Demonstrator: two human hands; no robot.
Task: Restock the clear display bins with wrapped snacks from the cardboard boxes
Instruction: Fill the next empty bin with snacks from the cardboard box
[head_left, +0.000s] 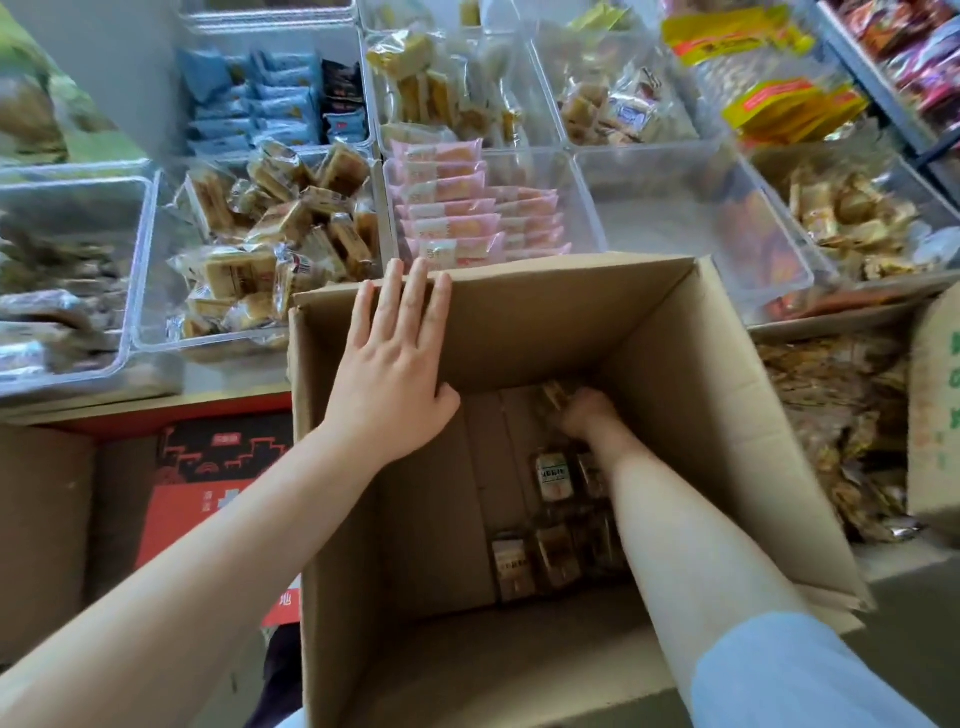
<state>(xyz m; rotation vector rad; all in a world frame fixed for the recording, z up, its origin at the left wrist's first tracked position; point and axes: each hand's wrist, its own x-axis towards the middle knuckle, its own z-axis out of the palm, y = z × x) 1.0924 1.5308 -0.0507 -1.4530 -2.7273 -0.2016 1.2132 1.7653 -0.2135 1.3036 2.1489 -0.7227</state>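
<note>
Wrapped snacks (552, 475), small brownish cakes in clear film, are lying scattered on the bottom of the big open brown cardboard box (727, 395) that is filling the middle and lower part of the frame. My right hand (587, 413) is reaching deep into that box, near its far wall, and its fingers (569, 410) are curling round one of the wrapped pieces (555, 393) down there; the shadow is hiding exactly how tight the hold is. My right forearm is crossing over several more packets on the box floor, and a pale blue sleeve (789, 675) is showing at the lower right.

My left hand (395, 358) is lying flat against the inner far-left corner of the box, fingers (410, 296) straight and slightly spread, tips reaching the top edge, gripping nothing.

Beyond the box, across the upper half of the frame, clear plastic display bins are sitting side by side on the table (145, 400). One at centre left (150, 291) is holding a loose heap of tan wrapped cakes. The bin just above the box's far edge (561, 176) is holding neat rows of pink packets (452, 218). To its right, a bin (691, 218) is looking nearly bare. Blue packets (249, 104) are filling a bin at upper left.

A red and black carton (208, 467) is standing at the lower left, just beside the box.
</note>
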